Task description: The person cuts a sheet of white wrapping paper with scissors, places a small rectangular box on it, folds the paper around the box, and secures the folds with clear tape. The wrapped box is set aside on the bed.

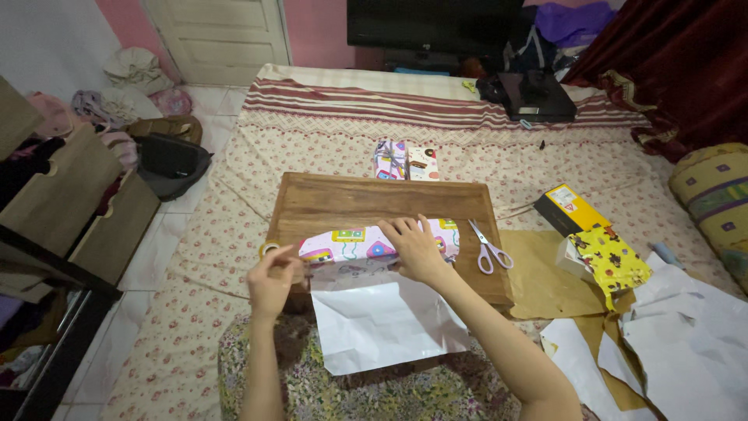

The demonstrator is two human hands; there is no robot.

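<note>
The right hand (417, 248) lies flat with fingers spread on a half-wrapped parcel (374, 243) in pink patterned paper, which sits on the near edge of a wooden board (374, 199) with the paper's white underside hanging toward the lap. The left hand (273, 281) is pinched at the parcel's left end, just beside a small tape roll (269, 249), perhaps gripping a strip of tape. Scissors (488, 249) lie on the board to the right, near the parcel.
</note>
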